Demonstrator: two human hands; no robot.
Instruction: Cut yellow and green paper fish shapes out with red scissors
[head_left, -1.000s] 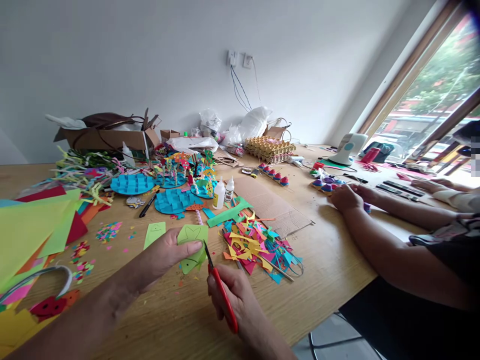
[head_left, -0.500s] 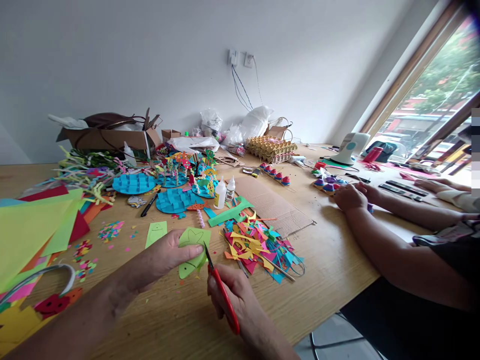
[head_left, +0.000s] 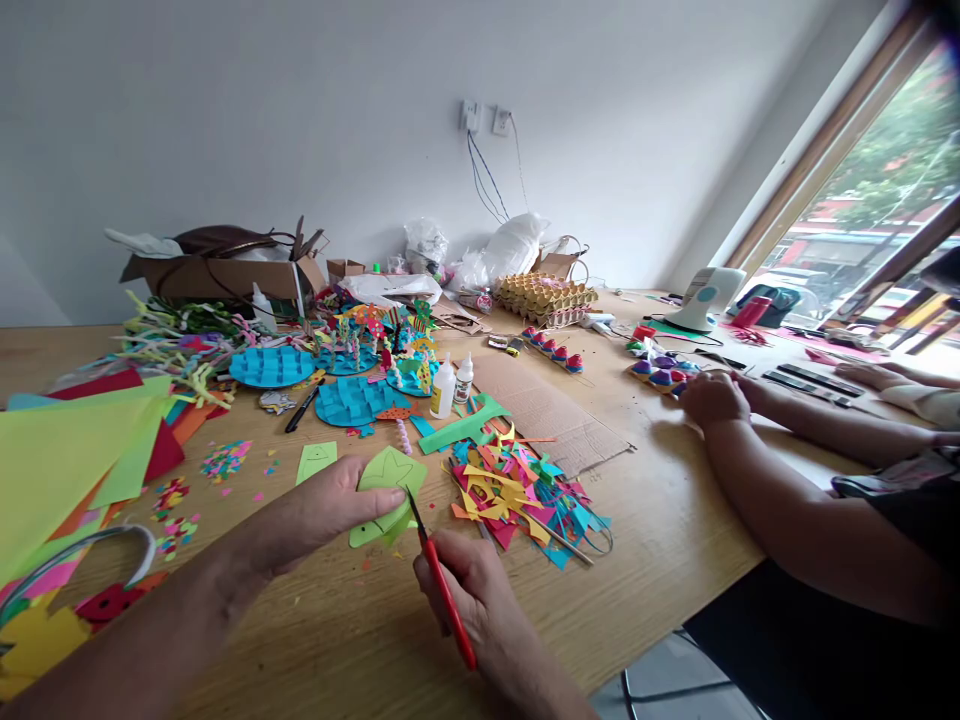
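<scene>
The left hand [head_left: 337, 500] pinches green paper [head_left: 388, 472], fingers hidden underneath; right hand [head_left: 472, 580] grips red scissors [head_left: 440, 580], one blade perhaps covered. Paper looks bright, dark-lined.

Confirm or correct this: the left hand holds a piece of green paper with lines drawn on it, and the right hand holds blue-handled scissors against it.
Wrong handle colour: the head view shows the scissors are red-handled. The left hand does hold the green paper, and the right hand the scissors.

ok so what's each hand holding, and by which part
The left hand holds green paper by its left side; the right hand holds scissors by the red handles.
</scene>
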